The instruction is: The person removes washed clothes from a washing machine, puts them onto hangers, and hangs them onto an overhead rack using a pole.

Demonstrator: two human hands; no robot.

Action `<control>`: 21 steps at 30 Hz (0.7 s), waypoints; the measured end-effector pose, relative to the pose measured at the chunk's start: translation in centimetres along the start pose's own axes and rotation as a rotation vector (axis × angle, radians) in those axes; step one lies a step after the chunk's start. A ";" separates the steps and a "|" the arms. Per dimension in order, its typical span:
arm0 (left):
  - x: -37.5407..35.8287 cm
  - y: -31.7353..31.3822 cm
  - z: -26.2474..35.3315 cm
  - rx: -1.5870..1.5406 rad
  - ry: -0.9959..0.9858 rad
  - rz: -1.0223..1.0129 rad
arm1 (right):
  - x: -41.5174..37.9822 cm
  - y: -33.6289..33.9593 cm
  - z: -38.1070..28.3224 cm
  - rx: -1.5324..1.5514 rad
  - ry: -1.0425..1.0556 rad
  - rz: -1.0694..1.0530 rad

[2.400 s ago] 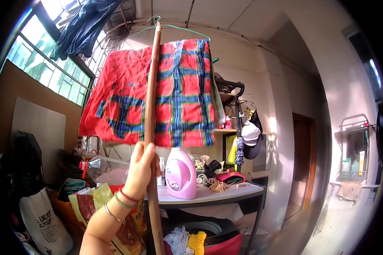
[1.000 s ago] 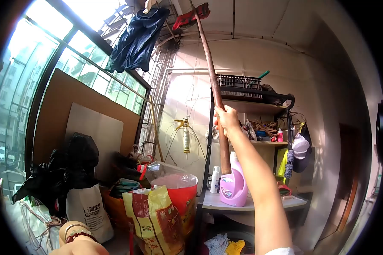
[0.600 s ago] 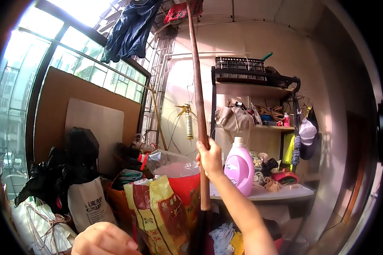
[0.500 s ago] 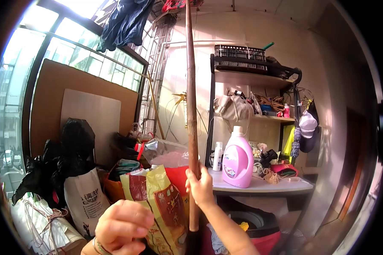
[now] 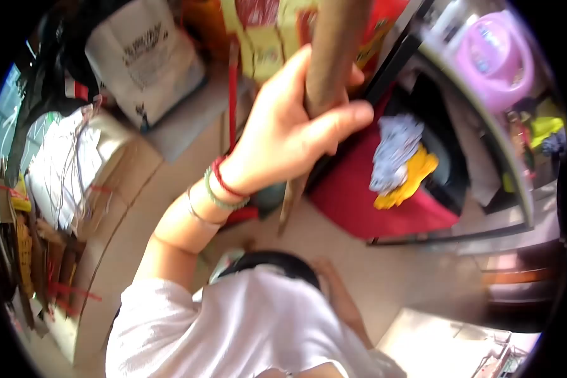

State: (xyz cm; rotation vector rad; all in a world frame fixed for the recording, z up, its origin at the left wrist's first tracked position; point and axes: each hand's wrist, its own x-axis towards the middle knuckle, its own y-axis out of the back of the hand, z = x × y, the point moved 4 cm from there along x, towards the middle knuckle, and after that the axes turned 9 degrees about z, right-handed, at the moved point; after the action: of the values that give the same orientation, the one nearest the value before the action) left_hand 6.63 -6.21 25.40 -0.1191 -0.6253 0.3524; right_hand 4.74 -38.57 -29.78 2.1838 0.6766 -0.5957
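Your left hand [image 5: 290,123] is gripping the wooden pole [image 5: 334,57] near the crumpled clothes [image 5: 400,154], your right hand [image 5: 325,271] showing too unclearly to tell.

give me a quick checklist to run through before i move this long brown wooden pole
1. Left hand closed around the brown wooden pole: ok.
2. Right hand on the pole too: not ok, it is down beside the body.
3. Upper end of the pole free of obstacles: cannot tell, it is out of frame.
4. Lower end off the pale floor: cannot tell from this angle.
5. Crumpled blue-grey cloth and bright yellow cloth apart from the pole: ok, both lie on the red and black washing machine.
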 end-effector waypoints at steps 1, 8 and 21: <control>-0.6 1.0 -1.1 -0.015 -0.010 0.056 | 0.5 0.4 7.2 0.081 0.064 0.116; -4.2 9.9 -9.6 0.170 0.033 0.414 | -20.6 4.7 19.5 0.904 -0.864 0.313; -4.7 15.4 -18.1 0.266 0.074 0.590 | -11.3 0.7 0.7 0.119 0.012 0.171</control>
State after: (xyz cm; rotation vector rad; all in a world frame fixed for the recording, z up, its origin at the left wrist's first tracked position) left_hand 9.37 6.39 4.96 -0.0592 -0.4555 0.9927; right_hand -3.38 -42.61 -23.03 2.3286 0.4647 -0.5457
